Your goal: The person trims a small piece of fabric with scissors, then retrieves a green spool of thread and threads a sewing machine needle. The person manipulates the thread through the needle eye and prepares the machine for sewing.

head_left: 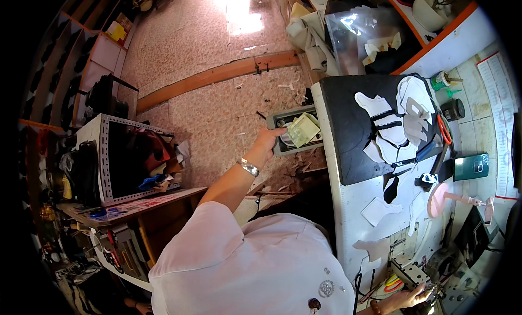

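Note:
My left hand [268, 140], a silver band at its wrist, grips the front edge of a grey drawer [276, 149]. The drawer stands pulled out from the left side of the white worktable [345, 217]. Folded yellow-green paper slips [303, 130] lie in it, over other contents that I cannot make out. At the lower right, my right hand [410, 297] is beside the metal parts of a sewing machine [405, 270]. Its fingers reach towards those parts, and whether they hold anything is unclear.
A black mat [348, 135] on the worktable carries white cut shoe-upper pieces [389, 127]. Orange-handled scissors [443, 130], a phone [471, 167] and a pink stand [437, 200] are along the right. Scraps litter the tiled floor [217, 105]. A white metal-framed box [103, 157] stands left.

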Demonstrator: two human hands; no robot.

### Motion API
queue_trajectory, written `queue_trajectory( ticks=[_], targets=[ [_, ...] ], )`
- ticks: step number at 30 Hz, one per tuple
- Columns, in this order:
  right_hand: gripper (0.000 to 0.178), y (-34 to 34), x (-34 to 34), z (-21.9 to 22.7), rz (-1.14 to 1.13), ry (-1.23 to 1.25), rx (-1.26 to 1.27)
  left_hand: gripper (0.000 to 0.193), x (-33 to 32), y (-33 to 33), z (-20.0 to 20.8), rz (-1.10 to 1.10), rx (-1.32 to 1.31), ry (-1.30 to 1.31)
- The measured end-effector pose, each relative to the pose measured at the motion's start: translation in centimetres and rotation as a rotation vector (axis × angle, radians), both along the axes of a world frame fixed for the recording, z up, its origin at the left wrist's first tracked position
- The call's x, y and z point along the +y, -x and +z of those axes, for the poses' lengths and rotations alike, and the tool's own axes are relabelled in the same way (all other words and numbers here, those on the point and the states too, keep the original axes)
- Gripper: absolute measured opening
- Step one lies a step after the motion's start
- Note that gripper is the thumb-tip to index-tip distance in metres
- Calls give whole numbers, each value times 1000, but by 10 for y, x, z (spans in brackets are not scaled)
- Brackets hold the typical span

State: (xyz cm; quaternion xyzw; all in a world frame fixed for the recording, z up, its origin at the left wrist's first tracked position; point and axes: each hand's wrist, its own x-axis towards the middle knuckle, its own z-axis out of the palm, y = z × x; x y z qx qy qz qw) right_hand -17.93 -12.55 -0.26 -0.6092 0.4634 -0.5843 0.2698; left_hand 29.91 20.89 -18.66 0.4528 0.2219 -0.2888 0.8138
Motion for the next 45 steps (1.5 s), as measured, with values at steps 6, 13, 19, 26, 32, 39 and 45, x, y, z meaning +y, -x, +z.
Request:
queue_trajectory(
  ticks=[6, 13, 19, 26, 32, 39, 45],
  targets=[
    [37, -22, 21, 15, -41, 23, 61, 22, 18, 6, 12, -2, -110, -155],
    [44, -49, 71, 23, -242, 459, 347, 31, 62, 13, 0, 23, -104, -185],
    [35, -108, 109, 78, 502, 653, 748, 27, 53, 11, -9, 48, -118, -147],
    [22, -371, 135, 21, 1375, 1096, 1056, 27, 44, 11, -4, -23, -220, -59],
    [25, -452, 160, -71, 1207, 1527, 1471, 31, 45, 13, 15, -16, -208, -145],
    [31, -468, 179, -115, 950, 1684, 1853, 24, 39, 15, 10, 27, -206, -144],
    [26, -481, 181, -104, 1131, 1658, 1863, 23, 42, 9, -14, 28, -130, -165]
  ],
)
